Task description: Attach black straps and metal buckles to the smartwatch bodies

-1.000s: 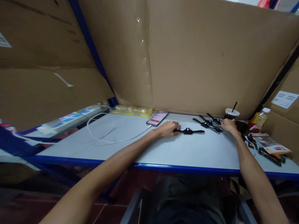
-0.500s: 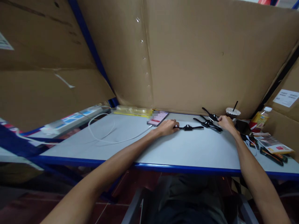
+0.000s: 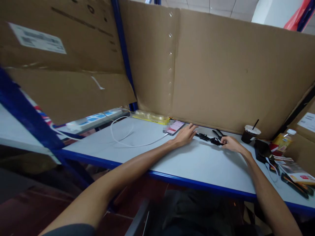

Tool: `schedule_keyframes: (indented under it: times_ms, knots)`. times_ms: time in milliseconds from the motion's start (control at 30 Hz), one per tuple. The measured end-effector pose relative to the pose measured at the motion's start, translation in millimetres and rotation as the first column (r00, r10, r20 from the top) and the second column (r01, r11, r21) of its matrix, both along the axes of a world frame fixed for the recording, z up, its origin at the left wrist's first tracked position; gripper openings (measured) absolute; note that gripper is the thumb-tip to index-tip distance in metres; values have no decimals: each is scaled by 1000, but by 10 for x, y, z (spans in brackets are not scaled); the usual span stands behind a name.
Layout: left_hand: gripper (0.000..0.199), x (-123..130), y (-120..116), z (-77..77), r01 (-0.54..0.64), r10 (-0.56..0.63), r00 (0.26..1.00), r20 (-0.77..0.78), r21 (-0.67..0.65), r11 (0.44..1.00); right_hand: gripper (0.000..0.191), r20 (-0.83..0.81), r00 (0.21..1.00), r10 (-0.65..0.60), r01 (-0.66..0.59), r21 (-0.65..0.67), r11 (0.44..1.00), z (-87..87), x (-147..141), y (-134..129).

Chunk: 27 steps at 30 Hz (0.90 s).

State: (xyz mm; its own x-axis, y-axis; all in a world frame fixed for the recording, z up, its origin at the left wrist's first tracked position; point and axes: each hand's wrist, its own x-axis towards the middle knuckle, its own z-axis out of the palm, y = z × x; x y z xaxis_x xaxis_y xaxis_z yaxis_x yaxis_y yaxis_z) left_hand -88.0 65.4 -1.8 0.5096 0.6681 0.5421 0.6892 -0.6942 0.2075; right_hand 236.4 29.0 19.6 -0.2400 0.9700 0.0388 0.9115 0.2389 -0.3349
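Note:
Several black spokeshaves, each with a narrow handle on either side of a flat body, lie close together on the grey tabletop (image 3: 187, 164). One spokeshave (image 3: 204, 137) has its left end by the fingertips of my left hand (image 3: 185, 133). That hand rests palm down with its fingers stretched out; whether the tips touch the handle is unclear. My right hand (image 3: 230, 143) pinches the right end of a spokeshave (image 3: 215, 141) in the row. Behind it, further black handles (image 3: 217, 132) stick out, partly hidden by the right hand.
A phone (image 3: 175, 127) on a white cable (image 3: 137, 145) lies left of my left hand. At the right stand a lidded cup (image 3: 250, 134) and a bottle (image 3: 283, 142), near a packet (image 3: 296, 168) and black-and-orange tools (image 3: 294, 185). Cardboard (image 3: 221, 75) walls the back.
My right hand has moved left, bringing a spokeshave up against the one by my left hand. The left hand's fingers have straightened. The view has shifted left and up.

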Motion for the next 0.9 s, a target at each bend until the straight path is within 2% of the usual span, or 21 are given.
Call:
schedule_keyframes:
  times_ms: [167, 300, 433, 533, 567, 633, 700, 900]
  knots:
    - [37, 41, -80, 19, 207, -211, 971, -113, -47, 977, 17, 18, 990, 137, -135, -72, 988, -29, -240, -64]
    - [38, 79, -126, -29, 292, -297, 932, -206, -52, 955, 20, 17, 984, 176, -174, -91, 980, -16, -346, -119]
    - [40, 115, -172, -62, 315, -322, 905, -277, -70, 947, 24, 5, 979, 201, -200, -80, 976, 32, -434, -196]
    - [43, 136, -194, -63, 305, -314, 893, -323, -81, 949, 15, -6, 977, 212, -212, 3, 977, 70, -550, -270]
    - [43, 141, -197, -63, 298, -309, 890, -336, -84, 951, 15, 12, 979, 203, -203, 53, 978, 73, -599, -297]
    - [44, 148, -200, -67, 290, -301, 886, -354, -85, 953, 29, 85, 981, 173, -184, 137, 973, 57, -709, -350]
    - [43, 150, -201, -74, 287, -296, 887, -354, -80, 955, 38, 165, 973, 159, -183, 145, 972, 15, -816, -396]
    - [43, 142, -205, -95, 315, -318, 887, -335, -66, 947, 43, 331, 938, 103, -158, 146, 977, -98, -1011, -463]
